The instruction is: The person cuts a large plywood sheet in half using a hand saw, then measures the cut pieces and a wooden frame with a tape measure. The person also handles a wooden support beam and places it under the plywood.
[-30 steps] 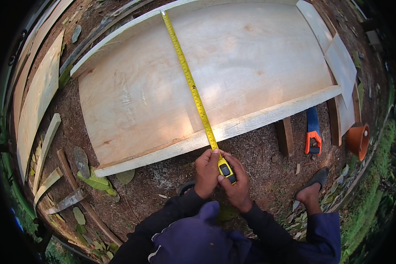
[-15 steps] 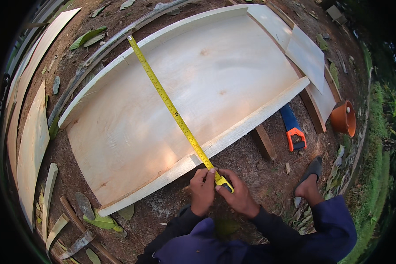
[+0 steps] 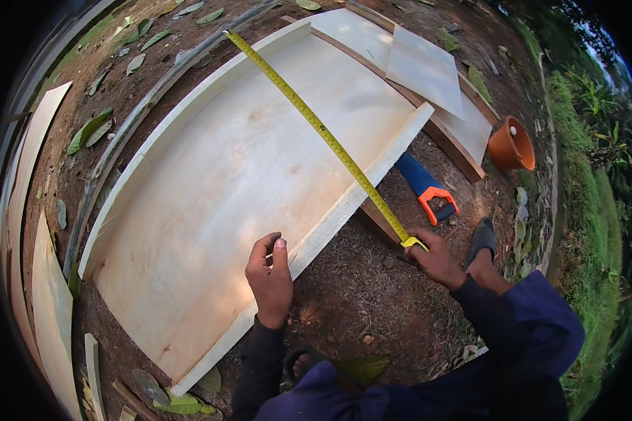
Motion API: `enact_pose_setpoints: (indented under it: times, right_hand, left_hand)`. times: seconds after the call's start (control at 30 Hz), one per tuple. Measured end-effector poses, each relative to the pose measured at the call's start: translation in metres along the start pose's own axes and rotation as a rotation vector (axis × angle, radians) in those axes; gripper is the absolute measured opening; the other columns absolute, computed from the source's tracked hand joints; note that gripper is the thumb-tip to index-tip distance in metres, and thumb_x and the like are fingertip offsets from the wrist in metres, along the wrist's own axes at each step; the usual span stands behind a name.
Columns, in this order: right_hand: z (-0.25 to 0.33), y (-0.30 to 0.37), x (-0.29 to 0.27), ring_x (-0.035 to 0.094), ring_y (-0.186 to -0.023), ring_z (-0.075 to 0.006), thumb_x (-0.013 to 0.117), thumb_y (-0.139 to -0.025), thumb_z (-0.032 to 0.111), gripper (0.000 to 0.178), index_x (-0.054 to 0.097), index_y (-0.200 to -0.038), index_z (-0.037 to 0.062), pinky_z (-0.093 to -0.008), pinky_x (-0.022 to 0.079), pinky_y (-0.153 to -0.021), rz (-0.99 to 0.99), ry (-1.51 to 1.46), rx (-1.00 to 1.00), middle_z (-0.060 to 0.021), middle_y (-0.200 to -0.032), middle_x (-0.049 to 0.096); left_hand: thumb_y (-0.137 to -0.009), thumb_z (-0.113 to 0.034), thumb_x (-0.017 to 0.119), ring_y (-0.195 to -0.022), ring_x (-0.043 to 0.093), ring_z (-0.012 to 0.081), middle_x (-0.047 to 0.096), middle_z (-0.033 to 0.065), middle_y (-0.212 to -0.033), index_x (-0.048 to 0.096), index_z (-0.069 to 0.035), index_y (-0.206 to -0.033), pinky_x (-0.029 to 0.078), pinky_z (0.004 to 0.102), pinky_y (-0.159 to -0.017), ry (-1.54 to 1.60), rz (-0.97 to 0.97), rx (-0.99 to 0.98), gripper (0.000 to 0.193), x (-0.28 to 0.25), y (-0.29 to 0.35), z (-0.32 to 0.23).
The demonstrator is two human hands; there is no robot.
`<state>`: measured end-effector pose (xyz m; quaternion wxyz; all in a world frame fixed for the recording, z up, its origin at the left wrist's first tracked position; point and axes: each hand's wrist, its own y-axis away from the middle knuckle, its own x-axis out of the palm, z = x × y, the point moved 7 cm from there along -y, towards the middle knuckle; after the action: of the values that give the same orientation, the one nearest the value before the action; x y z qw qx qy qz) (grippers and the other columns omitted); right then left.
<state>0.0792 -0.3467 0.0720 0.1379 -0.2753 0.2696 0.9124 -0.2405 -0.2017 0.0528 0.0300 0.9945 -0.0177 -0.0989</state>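
My right hand (image 3: 437, 258) grips the yellow tape measure (image 3: 414, 244) beyond the near side of a shallow wooden tray-like panel (image 3: 211, 189). Its yellow blade (image 3: 309, 116) is drawn out straight across the panel, over both raised edge strips. The blade's metal end hook reaches just past the far strip. My left hand (image 3: 268, 284) hovers over the near edge strip (image 3: 344, 203), away from the tape. Its fingers are loosely curled, thumb and forefinger a little apart, and nothing shows between them.
A handsaw (image 3: 428, 189) with a blue blade and orange handle lies right of the panel. Beyond it stands an orange bucket (image 3: 510, 145). Thin wooden sheets (image 3: 421, 67) rest on beams at the far right; more boards (image 3: 53, 316) lie left. A long pole (image 3: 130, 123) runs behind the panel.
My left hand has let go of the tape and moved left over the near strip. My right hand has carried the tape measure right, with the blade still extended across the panel.
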Motion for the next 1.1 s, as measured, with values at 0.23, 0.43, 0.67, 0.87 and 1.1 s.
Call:
enact_pose_setpoints:
  times: [0.23, 0.43, 0.67, 0.87, 1.1]
  right_hand:
    - [-0.071, -0.062, -0.152, 0.071, -0.105, -0.0341, 0.066, -0.089, 0.025, 0.043, 0.069, -0.123, -0.0006, -0.0422, 0.053, -0.093, -0.404, 0.333, -0.062, -0.0218, -0.112, 0.073]
    - [-0.071, -0.107, -0.185, 0.072, -0.099, -0.0334, 0.064, -0.089, 0.029, 0.042, 0.072, -0.118, 0.0003, -0.0411, 0.054, -0.089, -0.424, 0.457, -0.124, -0.02, -0.106, 0.074]
    - [-0.07, -0.149, -0.187, 0.068, -0.075, -0.0237, 0.062, -0.088, 0.031, 0.034, 0.074, -0.101, 0.0027, -0.0388, 0.052, -0.075, -0.352, 0.295, -0.072, -0.013, -0.084, 0.071]
    - [-0.043, -0.169, -0.189, 0.07, -0.079, -0.0273, 0.063, -0.088, 0.034, 0.033, 0.076, -0.097, 0.0056, -0.0402, 0.053, -0.077, -0.368, 0.358, -0.1, -0.0143, -0.088, 0.073]
    - [-0.031, -0.176, -0.202, 0.072, -0.09, -0.0344, 0.064, -0.089, 0.037, 0.036, 0.077, -0.102, 0.0061, -0.0426, 0.054, -0.085, -0.389, 0.449, -0.193, -0.0182, -0.094, 0.076]
  left_hand:
    - [-0.1, -0.019, 0.063, -0.092, 0.069, 0.034, 0.072, 0.0173, -0.099, 0.071, 0.001, -0.106, 0.053, 0.0428, -0.084, -0.406, 0.085, 0.151, 0.022, -0.003, -0.002, 0.038]
    - [-0.102, -0.021, 0.06, -0.091, 0.068, 0.0354, 0.071, 0.0161, -0.095, 0.071, -0.003, -0.102, 0.053, 0.0442, -0.081, -0.52, 0.095, 0.178, 0.021, 0.005, 0.005, 0.035]
    - [-0.103, -0.026, 0.059, -0.086, 0.071, 0.0354, 0.074, 0.0201, -0.093, 0.072, -0.002, -0.106, 0.054, 0.0429, -0.079, -0.46, 0.111, 0.098, 0.029, 0.006, 0.006, 0.042]
    - [-0.103, -0.027, 0.059, -0.085, 0.072, 0.035, 0.074, 0.0193, -0.092, 0.073, -0.002, -0.107, 0.054, 0.0423, -0.079, -0.51, 0.103, 0.072, 0.028, 0.0, 0.005, 0.039]
    - [-0.103, -0.028, 0.06, -0.086, 0.072, 0.0353, 0.075, 0.0187, -0.092, 0.073, -0.003, -0.107, 0.054, 0.0425, -0.079, -0.507, 0.087, 0.085, 0.028, 0.002, 0.006, 0.041]
